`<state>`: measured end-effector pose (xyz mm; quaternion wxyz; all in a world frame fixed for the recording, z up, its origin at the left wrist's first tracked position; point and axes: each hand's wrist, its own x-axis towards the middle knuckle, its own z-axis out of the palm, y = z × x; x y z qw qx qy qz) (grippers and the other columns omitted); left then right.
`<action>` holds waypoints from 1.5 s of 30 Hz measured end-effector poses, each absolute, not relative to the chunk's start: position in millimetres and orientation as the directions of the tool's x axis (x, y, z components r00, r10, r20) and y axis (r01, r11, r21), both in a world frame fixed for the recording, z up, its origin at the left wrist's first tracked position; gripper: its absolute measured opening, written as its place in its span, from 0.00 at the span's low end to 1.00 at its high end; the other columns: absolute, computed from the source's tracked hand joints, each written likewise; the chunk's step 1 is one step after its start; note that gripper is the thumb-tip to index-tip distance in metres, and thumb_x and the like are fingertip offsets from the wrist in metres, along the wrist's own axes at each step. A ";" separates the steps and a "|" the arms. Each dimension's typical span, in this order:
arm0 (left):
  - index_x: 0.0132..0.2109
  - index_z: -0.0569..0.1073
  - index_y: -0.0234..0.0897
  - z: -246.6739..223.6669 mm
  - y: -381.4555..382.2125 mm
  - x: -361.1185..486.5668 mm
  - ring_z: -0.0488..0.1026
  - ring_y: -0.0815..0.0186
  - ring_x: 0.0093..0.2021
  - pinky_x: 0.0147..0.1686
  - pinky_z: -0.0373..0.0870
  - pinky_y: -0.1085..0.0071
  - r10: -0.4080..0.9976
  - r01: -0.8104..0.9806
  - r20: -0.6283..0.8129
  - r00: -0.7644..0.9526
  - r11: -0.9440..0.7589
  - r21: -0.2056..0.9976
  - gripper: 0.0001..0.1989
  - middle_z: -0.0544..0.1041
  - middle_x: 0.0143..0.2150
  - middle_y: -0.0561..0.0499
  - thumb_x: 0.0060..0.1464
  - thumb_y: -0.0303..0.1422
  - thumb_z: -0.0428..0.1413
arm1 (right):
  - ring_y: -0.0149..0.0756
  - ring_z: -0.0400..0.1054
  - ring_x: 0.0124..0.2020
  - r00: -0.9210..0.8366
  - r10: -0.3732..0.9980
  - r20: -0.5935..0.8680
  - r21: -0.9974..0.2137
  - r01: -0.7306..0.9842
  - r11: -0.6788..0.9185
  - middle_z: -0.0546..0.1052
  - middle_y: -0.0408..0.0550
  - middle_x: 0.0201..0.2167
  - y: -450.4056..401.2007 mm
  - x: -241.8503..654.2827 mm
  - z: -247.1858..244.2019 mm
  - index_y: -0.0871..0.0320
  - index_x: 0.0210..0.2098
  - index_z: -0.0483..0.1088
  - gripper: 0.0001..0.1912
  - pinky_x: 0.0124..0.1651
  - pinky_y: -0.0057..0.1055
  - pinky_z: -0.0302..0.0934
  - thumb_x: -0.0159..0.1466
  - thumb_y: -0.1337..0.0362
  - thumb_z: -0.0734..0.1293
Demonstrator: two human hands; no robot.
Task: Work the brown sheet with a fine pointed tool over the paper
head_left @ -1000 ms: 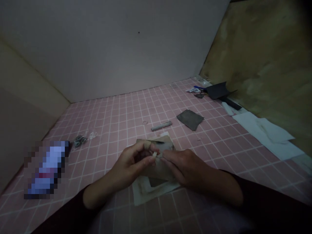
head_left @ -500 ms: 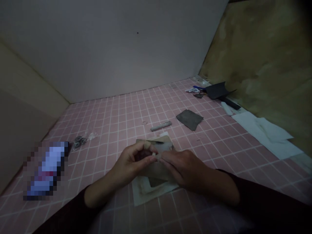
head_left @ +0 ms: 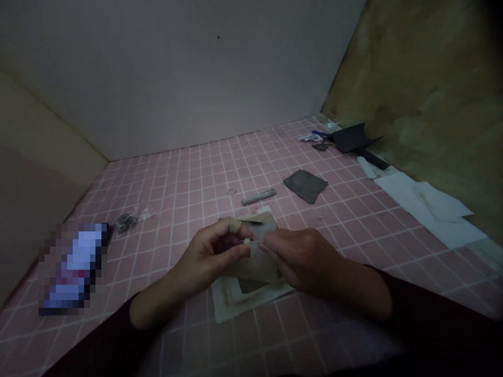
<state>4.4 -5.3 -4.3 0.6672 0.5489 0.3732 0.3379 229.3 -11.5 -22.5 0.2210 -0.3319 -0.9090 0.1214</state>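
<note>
Between the thumb and fingers of my left hand is a small pale piece, too small to identify. A beige wrap circles one finger of that hand. My right hand pinches a thin, light stick-like item whose tip meets the pale piece; most of it is hidden by the fingers. Both hands are above a stack of brownish sheets, which lies on a stained white sheet. A dark, thin strip shows at the stack's far edge, behind the left fingers.
Beyond the hands lie a grey rod, dark grey sheets and a small ring. At left are a pixelated phone-like device and dark rings in a clear bag. A black dustpan and white papers line the right wall.
My right hand has drawn slightly to the right, so more of the thin item shows between the hands. The whole view has shifted a little.
</note>
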 end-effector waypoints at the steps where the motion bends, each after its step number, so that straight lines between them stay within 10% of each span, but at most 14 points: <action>1: 0.42 0.72 0.34 -4.5 -5.6 4.4 0.72 0.71 0.34 0.34 0.67 0.77 0.859 -0.033 -0.132 0.495 0.171 0.985 0.09 0.75 0.37 0.51 0.56 0.30 0.62 | 0.33 0.62 0.26 -0.678 0.653 0.338 -0.380 0.537 0.753 0.71 0.45 0.27 -11.5 228.9 -22.3 0.58 0.42 0.68 0.09 0.28 0.31 0.49 0.70 0.65 0.57; 6: 0.43 0.72 0.35 -7.8 -6.0 3.4 0.70 0.71 0.34 0.33 0.66 0.76 0.862 0.061 -0.082 0.500 0.059 0.996 0.07 0.73 0.35 0.51 0.58 0.30 0.60 | 0.28 0.58 0.23 -0.638 0.735 0.231 -0.680 0.434 0.590 0.67 0.41 0.23 -9.7 225.5 -15.2 0.58 0.30 0.66 0.12 0.28 0.29 0.50 0.70 0.65 0.58; 10: 0.40 0.74 0.35 -4.3 -6.8 0.1 0.71 0.68 0.39 0.38 0.68 0.73 0.806 0.161 0.159 0.570 -0.299 0.940 0.02 0.73 0.38 0.49 0.60 0.27 0.58 | 0.23 0.50 0.15 -0.687 0.700 -0.194 -0.980 0.174 -0.101 0.58 0.34 0.15 -1.5 227.4 -7.5 0.58 0.25 0.63 0.19 0.19 0.23 0.45 0.69 0.55 0.60; 15: 0.41 0.74 0.34 2.1 -5.3 -3.1 0.73 0.69 0.40 0.39 0.69 0.75 0.712 0.182 0.318 0.627 -0.530 0.828 0.04 0.75 0.41 0.48 0.59 0.23 0.58 | 0.21 0.33 0.11 -0.885 0.238 -0.399 -0.616 0.067 -0.785 0.50 0.27 0.11 8.8 231.0 -9.8 0.56 0.29 0.62 0.12 0.12 0.19 0.33 0.67 0.58 0.60; 21: 0.42 0.75 0.34 7.5 -5.9 -2.8 0.75 0.68 0.40 0.40 0.70 0.74 0.695 0.183 0.303 0.652 -0.532 0.827 0.04 0.77 0.40 0.48 0.60 0.24 0.56 | 0.22 0.33 0.10 -0.892 0.254 -0.373 -0.678 0.075 -0.732 0.48 0.27 0.10 1.9 228.3 -5.4 0.56 0.28 0.61 0.15 0.12 0.20 0.34 0.69 0.56 0.58; 25: 0.43 0.75 0.35 6.4 -11.4 0.1 0.74 0.69 0.36 0.35 0.70 0.75 0.818 0.220 0.133 0.560 -0.301 0.928 0.04 0.76 0.36 0.50 0.59 0.28 0.59 | 0.25 0.51 0.17 -0.753 0.642 -0.143 -0.984 0.176 -0.013 0.58 0.36 0.17 -10.0 223.7 -5.7 0.57 0.26 0.61 0.16 0.21 0.25 0.47 0.70 0.58 0.58; 27: 0.42 0.75 0.35 3.4 -12.0 2.2 0.73 0.71 0.33 0.32 0.69 0.77 0.867 0.150 0.022 0.499 -0.112 0.982 0.05 0.75 0.34 0.52 0.58 0.30 0.60 | 0.28 0.55 0.23 -0.673 0.734 0.095 -0.856 0.322 0.405 0.62 0.40 0.23 -14.5 221.6 -10.1 0.57 0.28 0.62 0.12 0.27 0.28 0.48 0.69 0.64 0.58; 30: 0.41 0.74 0.35 -1.0 -10.2 4.5 0.72 0.73 0.30 0.31 0.68 0.79 0.887 0.048 -0.101 0.451 0.088 0.995 0.06 0.74 0.32 0.54 0.57 0.30 0.61 | 0.29 0.55 0.24 -0.658 0.727 0.198 -0.699 0.425 0.575 0.64 0.41 0.24 -17.1 219.8 -15.4 0.57 0.31 0.63 0.09 0.29 0.30 0.47 0.67 0.68 0.58; 35: 0.43 0.74 0.35 -2.7 -7.9 1.8 0.72 0.71 0.33 0.33 0.68 0.76 0.877 0.100 -0.024 0.480 -0.027 0.995 0.07 0.74 0.34 0.52 0.58 0.31 0.61 | 0.25 0.51 0.17 -0.686 0.718 -0.121 -0.984 0.180 0.006 0.58 0.36 0.16 -8.7 221.0 -9.0 0.57 0.25 0.61 0.18 0.22 0.25 0.47 0.70 0.58 0.58; 39: 0.43 0.74 0.35 -1.0 -6.5 -3.4 0.73 0.68 0.38 0.38 0.69 0.73 0.820 0.185 0.170 0.547 -0.317 0.930 0.04 0.75 0.38 0.50 0.60 0.29 0.59 | 0.22 0.34 0.11 -0.825 0.392 -0.407 -0.720 0.025 -0.693 0.49 0.29 0.11 4.5 225.3 -6.0 0.56 0.27 0.61 0.15 0.12 0.20 0.34 0.69 0.58 0.58; 45: 0.46 0.74 0.35 3.3 -1.1 -7.2 0.73 0.64 0.42 0.43 0.70 0.69 0.751 0.201 0.271 0.602 -0.471 0.859 0.07 0.76 0.41 0.47 0.61 0.28 0.57 | 0.21 0.33 0.11 -0.883 0.235 -0.407 -0.557 0.036 -0.830 0.52 0.29 0.12 11.7 227.5 0.9 0.56 0.29 0.63 0.12 0.10 0.17 0.35 0.68 0.62 0.58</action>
